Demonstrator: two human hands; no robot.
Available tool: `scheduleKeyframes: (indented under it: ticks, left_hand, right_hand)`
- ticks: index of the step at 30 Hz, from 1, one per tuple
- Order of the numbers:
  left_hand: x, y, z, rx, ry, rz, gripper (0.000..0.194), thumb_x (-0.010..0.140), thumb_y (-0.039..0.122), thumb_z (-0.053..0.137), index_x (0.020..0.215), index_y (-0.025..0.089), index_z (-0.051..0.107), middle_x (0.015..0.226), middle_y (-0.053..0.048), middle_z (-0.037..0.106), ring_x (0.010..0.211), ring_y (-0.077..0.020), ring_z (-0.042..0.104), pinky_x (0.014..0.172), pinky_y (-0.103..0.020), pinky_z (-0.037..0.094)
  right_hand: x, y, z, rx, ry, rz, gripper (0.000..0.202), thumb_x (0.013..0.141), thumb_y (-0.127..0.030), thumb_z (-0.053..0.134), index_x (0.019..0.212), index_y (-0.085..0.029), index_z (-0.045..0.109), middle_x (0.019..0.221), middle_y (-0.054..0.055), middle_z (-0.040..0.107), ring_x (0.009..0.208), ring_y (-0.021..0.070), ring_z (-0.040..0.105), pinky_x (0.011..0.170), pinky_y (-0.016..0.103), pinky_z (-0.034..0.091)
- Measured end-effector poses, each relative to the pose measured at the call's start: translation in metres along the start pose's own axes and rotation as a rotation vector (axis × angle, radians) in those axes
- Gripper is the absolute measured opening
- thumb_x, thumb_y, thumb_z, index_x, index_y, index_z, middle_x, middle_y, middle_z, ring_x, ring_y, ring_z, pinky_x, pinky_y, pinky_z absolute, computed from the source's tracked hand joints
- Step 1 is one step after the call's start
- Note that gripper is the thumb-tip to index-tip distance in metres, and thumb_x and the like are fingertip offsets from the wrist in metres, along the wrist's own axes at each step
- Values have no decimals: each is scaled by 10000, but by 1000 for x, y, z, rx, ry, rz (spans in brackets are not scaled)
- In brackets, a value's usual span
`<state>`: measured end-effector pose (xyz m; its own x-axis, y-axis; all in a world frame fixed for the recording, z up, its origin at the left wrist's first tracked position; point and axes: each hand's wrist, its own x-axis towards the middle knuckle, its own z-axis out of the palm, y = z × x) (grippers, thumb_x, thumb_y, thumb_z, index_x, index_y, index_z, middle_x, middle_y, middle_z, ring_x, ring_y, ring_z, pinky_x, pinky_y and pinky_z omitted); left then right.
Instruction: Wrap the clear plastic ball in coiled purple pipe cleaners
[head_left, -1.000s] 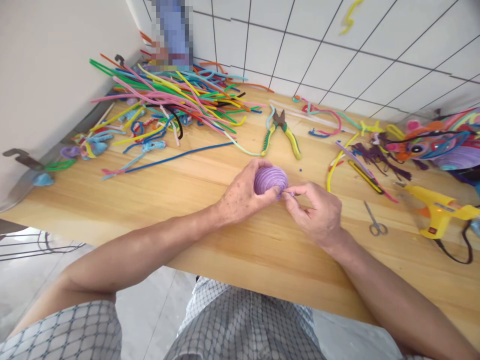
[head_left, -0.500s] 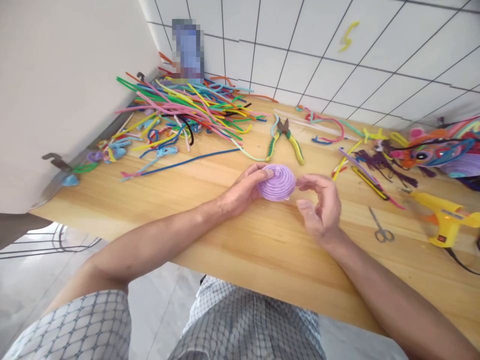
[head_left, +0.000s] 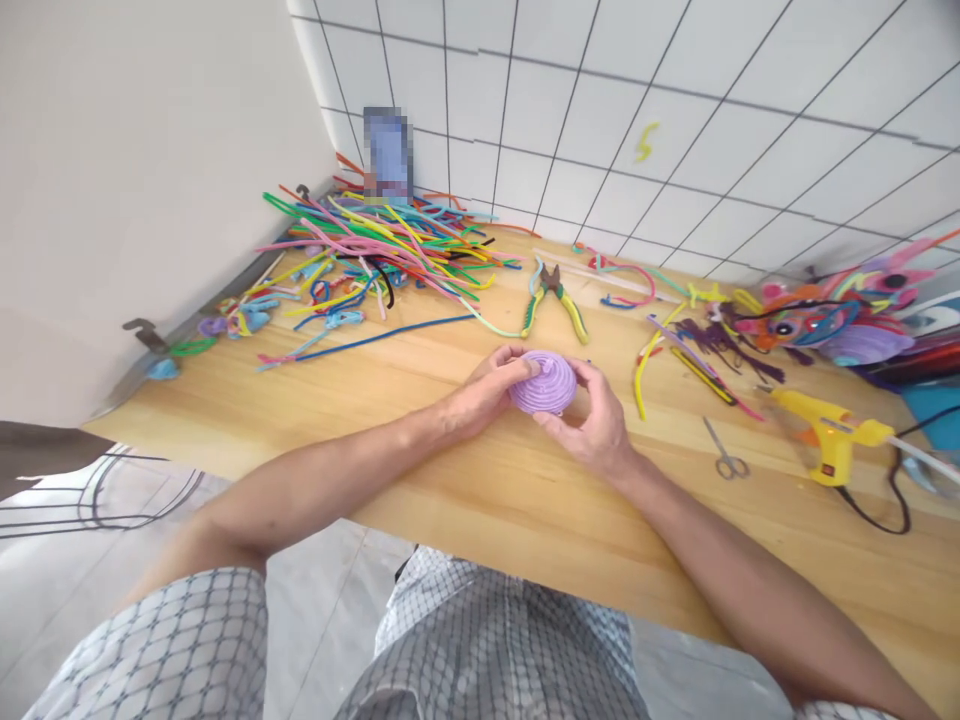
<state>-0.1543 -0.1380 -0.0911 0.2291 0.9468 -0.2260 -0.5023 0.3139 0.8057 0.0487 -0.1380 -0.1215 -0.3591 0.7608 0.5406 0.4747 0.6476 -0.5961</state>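
A purple coil of pipe cleaner (head_left: pixel 551 388), wound into a shallow dome, is held just above the front half of the wooden table. My left hand (head_left: pixel 491 392) grips its left side, thumb lying on top near the centre and fingers behind. On the opposite side my right hand (head_left: pixel 596 415) is closed round the edge, thumb at the lower front and fingers at the back right. Beyond the coil lie pliers (head_left: pixel 553 298) with green and yellow handles, their jaws pointing to the wall.
Loose coloured pipe cleaners (head_left: pixel 390 245) are heaped at the back left, below a blurred phone (head_left: pixel 388 155). To the right lie a yellow utility knife (head_left: pixel 703 376), small scissors (head_left: pixel 726 455) and a yellow glue gun (head_left: pixel 829 430) with a cord. Colourful pipe-cleaner figures (head_left: pixel 832 310) stand behind them.
My right hand has moved left and closed on the coil's right edge; before, it was apart with fingers curled open. My left hand keeps its hold. The camera view has shifted.
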Motion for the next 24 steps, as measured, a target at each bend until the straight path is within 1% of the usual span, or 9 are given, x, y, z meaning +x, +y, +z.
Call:
scheduleKeyframes:
  ticks: [2, 6, 9, 12, 15, 18, 21, 23, 24]
  left_hand:
    - [-1, 2, 1, 5, 7, -7, 540, 646, 387, 943, 1034, 189, 625, 953, -1, 717, 843, -144, 660, 767, -277, 521]
    - [0, 2, 2, 2, -12, -2, 487, 671, 394, 919, 1000, 194, 620, 923, 17, 699, 828, -134, 647, 755, -266, 510]
    - [1, 1, 0, -17, -25, 23, 448, 711, 416, 888, 996, 198, 621, 937, 13, 687, 852, -143, 647, 774, -274, 513]
    - [2, -1, -1, -14, -26, 3, 460, 723, 447, 879, 1006, 198, 616, 955, 5, 678, 878, -157, 649, 812, -297, 519]
    - [1, -1, -3, 18, -42, 2, 468, 724, 438, 886, 1024, 195, 621, 971, 1, 680, 895, -157, 650, 828, -299, 515]
    - [3, -3, -4, 44, -53, 23, 435, 743, 408, 879, 1031, 197, 631, 972, 1, 694, 885, -148, 652, 812, -284, 515]
    - [5, -5, -1, 93, 2, 64, 393, 729, 341, 868, 1029, 199, 657, 982, 0, 713, 893, -146, 660, 808, -277, 526]
    - [5, -4, 2, 165, 47, 105, 336, 722, 304, 860, 994, 209, 686, 970, -8, 729, 900, -155, 668, 820, -290, 548]
    - [6, -2, 3, 211, 48, 123, 287, 730, 294, 854, 961, 218, 702, 951, -13, 740, 889, -162, 675, 817, -301, 562]
  right_hand:
    - [0, 2, 0, 9, -6, 10, 751, 886, -544, 811, 1479, -198, 508, 1400, 198, 703, 1257, 343, 717, 1043, 531, 623]
    - [1, 6, 3, 45, -40, 39, 767, 904, -531, 789, 1517, -192, 477, 1444, 215, 681, 1300, 349, 706, 1078, 543, 612]
    - [0, 9, 4, 58, -31, 52, 789, 886, -543, 795, 1521, -197, 477, 1448, 215, 676, 1308, 354, 700, 1090, 550, 605]
    - [0, 9, 4, 59, -46, 56, 788, 881, -514, 806, 1522, -195, 477, 1451, 217, 673, 1316, 360, 695, 1086, 551, 605]
    - [0, 6, 4, 38, -41, 41, 776, 883, -497, 808, 1519, -197, 482, 1448, 213, 675, 1314, 356, 695, 1078, 545, 609]
    - [1, 6, 4, 8, -19, -16, 769, 876, -482, 815, 1516, -199, 496, 1431, 206, 684, 1293, 352, 705, 1064, 537, 620]
    - [2, 7, 1, -11, -12, -65, 768, 868, -433, 829, 1527, -207, 506, 1424, 203, 693, 1281, 371, 715, 1051, 559, 629]
    - [4, 6, -1, -19, 11, -70, 757, 862, -432, 840, 1527, -241, 533, 1387, 193, 716, 1223, 398, 743, 993, 575, 650]
    - [6, 4, -3, -15, 22, -69, 746, 849, -433, 857, 1515, -269, 563, 1349, 184, 736, 1179, 411, 757, 954, 571, 659]
